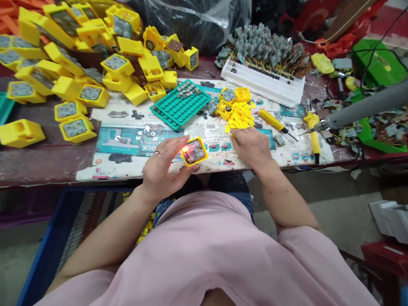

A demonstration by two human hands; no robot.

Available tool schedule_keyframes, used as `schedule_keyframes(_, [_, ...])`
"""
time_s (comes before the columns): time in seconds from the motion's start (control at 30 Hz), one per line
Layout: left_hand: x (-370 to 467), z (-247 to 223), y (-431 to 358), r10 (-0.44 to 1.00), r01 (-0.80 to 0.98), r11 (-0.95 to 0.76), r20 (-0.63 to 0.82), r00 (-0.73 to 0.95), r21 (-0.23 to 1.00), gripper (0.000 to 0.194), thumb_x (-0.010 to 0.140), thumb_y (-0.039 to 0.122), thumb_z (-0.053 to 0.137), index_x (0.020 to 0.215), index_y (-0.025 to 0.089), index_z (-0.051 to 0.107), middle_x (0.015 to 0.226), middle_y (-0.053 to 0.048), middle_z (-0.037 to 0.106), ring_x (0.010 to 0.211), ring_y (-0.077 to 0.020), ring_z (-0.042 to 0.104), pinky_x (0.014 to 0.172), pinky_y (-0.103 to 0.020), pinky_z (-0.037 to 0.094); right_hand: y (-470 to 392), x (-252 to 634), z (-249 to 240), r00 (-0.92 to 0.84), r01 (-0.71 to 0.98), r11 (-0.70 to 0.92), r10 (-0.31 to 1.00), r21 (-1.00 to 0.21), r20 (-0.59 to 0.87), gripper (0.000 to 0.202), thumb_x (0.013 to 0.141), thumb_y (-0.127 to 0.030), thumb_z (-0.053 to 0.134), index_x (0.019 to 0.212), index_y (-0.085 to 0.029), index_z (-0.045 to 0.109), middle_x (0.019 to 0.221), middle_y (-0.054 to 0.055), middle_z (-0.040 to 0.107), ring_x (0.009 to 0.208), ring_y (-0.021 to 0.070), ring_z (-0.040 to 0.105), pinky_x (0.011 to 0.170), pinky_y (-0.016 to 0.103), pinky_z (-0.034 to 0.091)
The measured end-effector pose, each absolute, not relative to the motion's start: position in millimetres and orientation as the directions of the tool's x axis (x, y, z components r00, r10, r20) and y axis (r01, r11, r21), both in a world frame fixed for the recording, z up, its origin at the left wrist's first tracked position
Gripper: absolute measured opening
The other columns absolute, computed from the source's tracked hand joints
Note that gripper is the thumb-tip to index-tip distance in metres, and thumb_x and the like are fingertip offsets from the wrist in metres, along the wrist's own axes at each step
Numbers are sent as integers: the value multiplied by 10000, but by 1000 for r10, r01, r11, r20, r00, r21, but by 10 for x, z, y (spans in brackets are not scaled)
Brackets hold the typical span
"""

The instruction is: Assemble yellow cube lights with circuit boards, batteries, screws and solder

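My left hand is closed around a small yellow plastic housing, thumb below and fingers above. The housing's open side faces up and shows electronic parts, with a red light glowing at its left. My right hand has its fingers curled down at the near edge of a heap of small yellow plastic pieces, with a bit of yellow at the fingertips. Behind the heap are a few more yellow housings. A green tray with round button cells lies between the hands, farther back.
Many yellow housings are piled at left. A white rack with wired circuit boards stands at the back. A yellow-handled screwdriver, a yellow-handled soldering iron and a grey arm-like tool lie rightward. A green bin holds the right side.
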State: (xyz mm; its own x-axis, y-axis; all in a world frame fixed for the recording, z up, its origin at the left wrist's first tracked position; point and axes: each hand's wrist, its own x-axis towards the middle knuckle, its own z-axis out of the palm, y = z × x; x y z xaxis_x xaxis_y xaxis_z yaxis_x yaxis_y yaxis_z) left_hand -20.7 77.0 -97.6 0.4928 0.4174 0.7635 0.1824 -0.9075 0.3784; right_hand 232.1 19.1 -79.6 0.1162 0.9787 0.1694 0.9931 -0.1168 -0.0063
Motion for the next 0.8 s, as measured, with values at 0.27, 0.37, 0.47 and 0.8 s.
schedule_keyframes(0.27, [-187,-967,687,835,-41,-434,419,356,900,527,801,320,776,1295,252,604,1246,-68,682,1129,-220,667,990,-324,532,102,2280,-813,409,449,173,833,-877,373,153,847,-271,689,980,-227,750,903,6,782,779,149,743,657,267,618])
schedule_keyframes(0.37, [-94,-847,697,929,-278,-27,127,348,960,416,796,420,761,1149,213,686,1104,-51,707,983,-175,692,882,-273,571,57,2122,-769,422,113,201,877,-973,230,164,748,-287,801,905,-256,769,831,-34,780,733,138,752,597,224,627])
schedule_keyframes(0.47, [-14,-716,722,906,-432,322,-142,399,843,350,797,438,720,1016,166,700,1019,-51,705,872,-164,696,840,-295,594,36,1984,-723,398,-4,197,900,-980,179,179,729,-317,826,889,-255,776,809,-31,779,701,148,755,547,209,622])
schedule_keyframes(0.8, [64,-577,707,578,-392,812,-505,641,433,514,1015,368,283,1345,54,521,955,-146,756,822,-222,748,812,-349,578,9,1731,-743,282,454,384,794,-804,538,87,881,-209,677,928,-243,742,895,-19,772,766,96,716,643,206,591])
